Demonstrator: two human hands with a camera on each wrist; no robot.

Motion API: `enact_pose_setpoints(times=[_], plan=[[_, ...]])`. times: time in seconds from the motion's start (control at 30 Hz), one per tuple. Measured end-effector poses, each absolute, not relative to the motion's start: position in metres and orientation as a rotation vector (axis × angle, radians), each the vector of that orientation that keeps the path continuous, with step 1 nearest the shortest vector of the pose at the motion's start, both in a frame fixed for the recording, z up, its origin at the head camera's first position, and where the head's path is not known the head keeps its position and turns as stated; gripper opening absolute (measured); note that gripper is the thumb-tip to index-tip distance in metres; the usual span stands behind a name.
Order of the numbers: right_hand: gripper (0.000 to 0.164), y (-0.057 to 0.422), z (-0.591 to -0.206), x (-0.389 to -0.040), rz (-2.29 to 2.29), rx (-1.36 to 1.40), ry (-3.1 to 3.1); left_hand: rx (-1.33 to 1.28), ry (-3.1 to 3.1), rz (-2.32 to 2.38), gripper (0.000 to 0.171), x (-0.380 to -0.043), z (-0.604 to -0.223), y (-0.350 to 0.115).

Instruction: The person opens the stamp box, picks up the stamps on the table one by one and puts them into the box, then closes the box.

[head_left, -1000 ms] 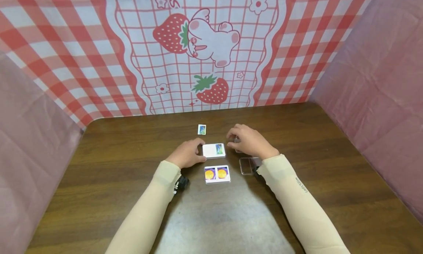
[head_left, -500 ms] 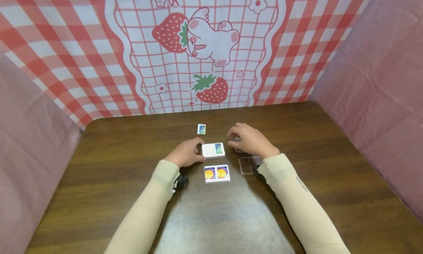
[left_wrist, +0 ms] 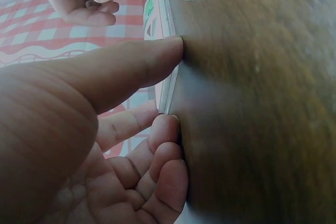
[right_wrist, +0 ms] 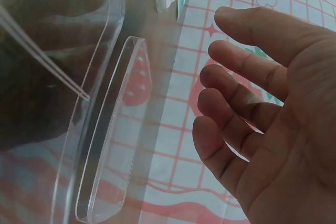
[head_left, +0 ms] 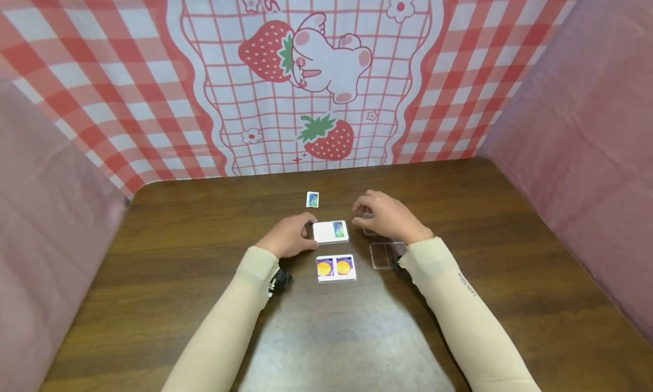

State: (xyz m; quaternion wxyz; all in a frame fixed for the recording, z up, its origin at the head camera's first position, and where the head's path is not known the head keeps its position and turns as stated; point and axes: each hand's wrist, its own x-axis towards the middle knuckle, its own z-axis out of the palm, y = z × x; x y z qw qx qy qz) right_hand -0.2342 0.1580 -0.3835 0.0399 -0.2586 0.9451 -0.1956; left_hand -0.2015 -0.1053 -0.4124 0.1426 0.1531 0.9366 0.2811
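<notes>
My left hand (head_left: 285, 236) grips the left end of a flat white case (head_left: 323, 232) on the table, thumb at its near side and index finger at its far side. The case's right half carries a small blue-green picture. In the left wrist view the thumb lies along the case edge (left_wrist: 167, 90), and the other fingers are bent beneath. My right hand (head_left: 390, 215) hovers over a clear plastic cover (right_wrist: 113, 135), its fingers loosely bent and holding nothing. Part of that cover is hidden under the hand in the head view.
A second white case (head_left: 336, 276) with two orange-and-purple pictures lies nearer me. To its right, beside my right wrist, is another clear plastic cover (head_left: 381, 256). A small blue-green picture card (head_left: 313, 199) lies toward the back. A checkered cloth (head_left: 326, 143) hangs behind the table.
</notes>
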Motion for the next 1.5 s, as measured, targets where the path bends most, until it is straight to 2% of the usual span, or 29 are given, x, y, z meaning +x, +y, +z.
enact_pose_setpoints(times=[0.4, 0.73, 1.1, 1.37, 1.5], plan=[[0.024, 0.136, -0.365, -0.265, -0.507, -0.814, 2.905, 0.428, 2.698, 0.813, 0.055, -0.201, -0.412, -0.103], [0.033, 0.099, -0.385, -0.293, -0.343, -0.826, 2.834, 0.443, 2.711, 0.808, 0.053, -0.202, -0.414, -0.105], [0.052, 0.067, -0.389, -0.303, -0.222, -0.818, 2.763, 0.461, 2.710, 0.801, 0.052, -0.202, -0.412, -0.105], [0.058, 0.055, -0.391, -0.307, -0.125, -0.782, 2.753, 0.460, 2.706, 0.804, 0.053, -0.203, -0.413, -0.104], [0.055, 0.051, -0.391, -0.307, -0.121, -0.772, 2.743, 0.459, 2.711, 0.807, 0.052, -0.203, -0.412, -0.106]])
